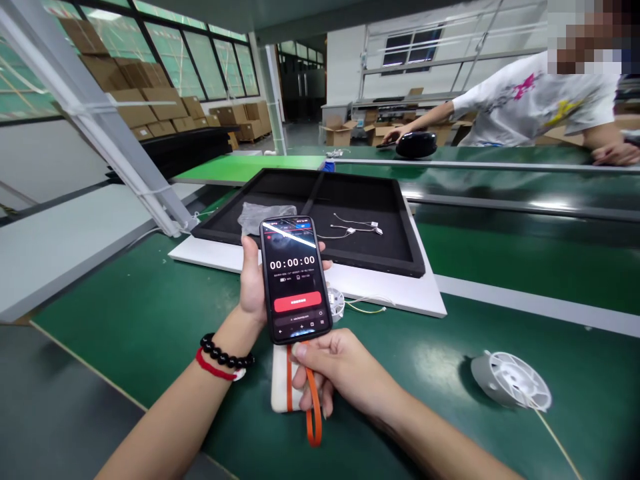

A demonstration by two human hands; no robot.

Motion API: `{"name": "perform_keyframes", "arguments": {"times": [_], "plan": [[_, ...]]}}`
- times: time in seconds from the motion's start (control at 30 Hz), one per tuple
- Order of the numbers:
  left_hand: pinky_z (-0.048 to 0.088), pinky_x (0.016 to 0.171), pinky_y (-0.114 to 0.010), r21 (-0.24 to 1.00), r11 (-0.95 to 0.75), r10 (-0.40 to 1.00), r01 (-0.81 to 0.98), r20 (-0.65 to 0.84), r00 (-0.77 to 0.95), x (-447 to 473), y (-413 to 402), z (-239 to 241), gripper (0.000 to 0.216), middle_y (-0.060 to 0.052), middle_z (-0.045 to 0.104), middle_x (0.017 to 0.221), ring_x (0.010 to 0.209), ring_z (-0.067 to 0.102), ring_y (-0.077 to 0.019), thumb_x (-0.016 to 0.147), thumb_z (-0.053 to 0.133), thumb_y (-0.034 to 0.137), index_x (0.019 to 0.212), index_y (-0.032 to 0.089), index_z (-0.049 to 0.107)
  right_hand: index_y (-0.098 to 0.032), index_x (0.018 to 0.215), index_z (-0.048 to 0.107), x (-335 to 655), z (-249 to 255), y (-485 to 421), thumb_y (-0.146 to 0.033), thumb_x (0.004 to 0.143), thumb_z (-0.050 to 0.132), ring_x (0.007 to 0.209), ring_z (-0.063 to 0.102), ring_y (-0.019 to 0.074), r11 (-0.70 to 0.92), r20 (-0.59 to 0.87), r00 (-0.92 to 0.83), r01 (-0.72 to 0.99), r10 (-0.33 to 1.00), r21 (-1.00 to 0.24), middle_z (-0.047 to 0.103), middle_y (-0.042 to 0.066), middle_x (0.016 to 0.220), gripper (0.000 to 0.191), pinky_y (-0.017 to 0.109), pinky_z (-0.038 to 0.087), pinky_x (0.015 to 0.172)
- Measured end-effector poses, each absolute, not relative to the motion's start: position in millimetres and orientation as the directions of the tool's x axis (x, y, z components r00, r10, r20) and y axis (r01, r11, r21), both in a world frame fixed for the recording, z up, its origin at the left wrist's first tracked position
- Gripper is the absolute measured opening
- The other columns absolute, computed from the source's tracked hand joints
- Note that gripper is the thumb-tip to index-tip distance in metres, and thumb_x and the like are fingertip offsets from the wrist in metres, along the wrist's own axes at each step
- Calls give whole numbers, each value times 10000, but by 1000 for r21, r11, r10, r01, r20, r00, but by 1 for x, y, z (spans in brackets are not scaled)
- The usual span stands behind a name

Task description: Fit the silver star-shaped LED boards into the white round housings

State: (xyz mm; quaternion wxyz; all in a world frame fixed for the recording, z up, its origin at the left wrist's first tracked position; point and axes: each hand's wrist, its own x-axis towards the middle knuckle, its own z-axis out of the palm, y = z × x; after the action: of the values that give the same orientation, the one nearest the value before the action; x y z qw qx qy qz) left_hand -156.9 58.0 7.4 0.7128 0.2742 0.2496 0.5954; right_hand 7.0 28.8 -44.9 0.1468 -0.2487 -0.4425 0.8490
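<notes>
A black-framed phone (296, 283), its lit screen showing a zeroed timer and a red button, is gripped in my left hand (253, 283). The thumb lies along one edge and fingertips show at the other. Just below the phone, my right hand (340, 360) pinches a flat orange strap (315, 423) that hangs down in a loop. A white flat case with an orange stripe (280, 387) shows behind my right fingers; I cannot tell whether they touch it. Partly hidden behind the phone is a small white fan (336, 303) with thin wires.
A black foam-lined tray (370, 193) lies on a white board (385, 293), holding a clear plastic bag (250, 217) and several wired connectors (375, 228). Another white fan (515, 380) sits on the green table (410, 373). Across it, a person (530, 100) reaches toward a black rounded object (416, 144).
</notes>
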Motion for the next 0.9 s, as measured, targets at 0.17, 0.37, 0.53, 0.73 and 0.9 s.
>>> {"name": "perform_keyframes", "arguments": {"times": [0.17, 0.37, 0.53, 0.73, 0.9], "plan": [[610, 817, -474, 689, 134, 987, -712, -30, 156, -156, 58, 7, 1129, -238, 738, 1143, 905, 758, -353, 880, 57, 903, 1445, 36, 509, -115, 676, 652, 7, -45, 29, -726, 705, 762, 429, 583, 80, -571, -289, -839, -31, 461, -820, 673, 43, 571, 621, 162, 397, 369], [619, 805, -479, 697, 145, 986, -703, -40, 163, -156, 58, 8, 1185, -263, 743, 1088, 907, 759, -355, 871, -39, 883, 1372, -9, 559, -118, 674, 652, 8, -46, 29, -721, 697, 770, 427, 578, 76, -579, -293, -841, -30, 455, -815, 672, 36, 567, 616, 158, 395, 367], [615, 825, -493, 701, 154, 984, -696, -44, 173, -159, 59, 4, 1156, -283, 715, 1179, 910, 757, -357, 879, 26, 896, 1379, 2, 562, -115, 665, 653, 8, -46, 30, -735, 690, 769, 424, 583, 76, -582, -299, -839, -26, 455, -813, 676, 41, 561, 632, 153, 400, 362], [622, 819, -450, 708, 129, 988, -695, -32, 150, -160, 62, 2, 1139, -275, 734, 1132, 916, 760, -335, 892, -11, 872, 1265, 23, 649, -120, 655, 651, 7, -43, 28, -738, 678, 774, 434, 587, 74, -580, -297, -838, -29, 459, -814, 671, 34, 557, 631, 148, 400, 364], [635, 769, -427, 711, 141, 988, -689, -54, 146, -158, 63, 3, 1155, -261, 748, 1098, 857, 770, -315, 879, -41, 875, 1235, 36, 670, -120, 649, 651, 6, -44, 29, -752, 649, 780, 439, 594, 81, -581, -300, -837, -26, 458, -813, 670, 37, 556, 646, 152, 392, 354]]}}
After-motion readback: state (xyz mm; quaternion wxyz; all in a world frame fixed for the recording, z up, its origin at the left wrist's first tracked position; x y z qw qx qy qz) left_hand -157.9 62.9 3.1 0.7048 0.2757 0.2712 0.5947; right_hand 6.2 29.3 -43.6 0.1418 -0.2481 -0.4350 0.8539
